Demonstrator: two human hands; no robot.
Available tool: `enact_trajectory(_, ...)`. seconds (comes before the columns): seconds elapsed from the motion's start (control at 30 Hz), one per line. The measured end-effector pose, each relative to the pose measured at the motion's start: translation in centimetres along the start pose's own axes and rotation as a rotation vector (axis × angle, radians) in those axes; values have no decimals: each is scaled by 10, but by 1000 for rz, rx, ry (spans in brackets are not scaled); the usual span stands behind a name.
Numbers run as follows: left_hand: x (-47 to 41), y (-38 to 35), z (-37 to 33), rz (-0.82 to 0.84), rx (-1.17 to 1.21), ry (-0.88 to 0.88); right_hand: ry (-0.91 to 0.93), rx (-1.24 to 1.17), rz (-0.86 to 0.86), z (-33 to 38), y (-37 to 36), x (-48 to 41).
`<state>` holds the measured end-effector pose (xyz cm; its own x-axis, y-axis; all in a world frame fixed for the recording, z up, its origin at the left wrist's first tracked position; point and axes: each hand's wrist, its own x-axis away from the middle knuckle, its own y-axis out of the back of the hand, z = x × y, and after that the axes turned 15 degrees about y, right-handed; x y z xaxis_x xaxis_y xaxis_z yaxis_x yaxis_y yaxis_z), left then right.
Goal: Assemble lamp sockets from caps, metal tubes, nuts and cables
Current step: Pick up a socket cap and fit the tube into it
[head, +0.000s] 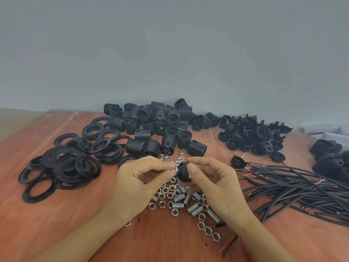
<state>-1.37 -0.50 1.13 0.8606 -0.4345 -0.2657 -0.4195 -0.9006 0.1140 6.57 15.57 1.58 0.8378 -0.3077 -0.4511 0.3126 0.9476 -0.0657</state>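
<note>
- Hovering above the red-brown wooden table [56,224], the black domed plastic cap [183,172] is pinched between thumb and forefinger of the right hand [215,182].
- Its axis lies sideways, crown pointing left, where the left hand [139,180] pinches a small silver hex nut [176,169] against it.
- Loose threaded metal tubes [192,208] lie just below.
</note>
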Motion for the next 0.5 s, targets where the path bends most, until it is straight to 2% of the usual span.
enact_trajectory(0.2, 1, -1, 0, 29, 17, -31, 37, 159, -30, -1, -8, 0)
enact_trajectory(0.3, -2, 1, 0, 18, 120, 23, -31, 101, 48, 4, -6, -1)
enact_trajectory(0.4, -5, 2, 0, -23, 169, 83, -55, 141, 123, 3, -4, 2)
enact_trajectory(0.5, -7, 4, 0, -33, 182, 91, 23, 219, 40, 4, -5, 0)
